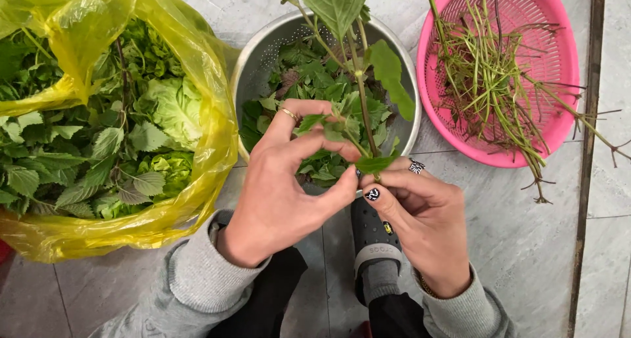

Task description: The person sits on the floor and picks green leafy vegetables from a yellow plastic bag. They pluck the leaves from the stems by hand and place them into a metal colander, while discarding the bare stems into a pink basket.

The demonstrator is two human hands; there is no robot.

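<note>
A leafy green herb sprig [358, 68] stands upright over a metal colander [256, 68] holding picked leaves. My right hand [424, 223], with patterned nails and a ring, pinches the lower end of the stem. My left hand [286, 180], wearing a gold ring, has its fingers closed on small leaves at the sprig's side, just above the colander's near rim.
A yellow plastic bag [197, 200] full of mixed greens and lettuce lies at the left. A pink plastic basket [559, 68] with several bare stems sits at the right. A dark grey shoe [371, 236] rests on the grey tiled floor [519, 246] below my hands.
</note>
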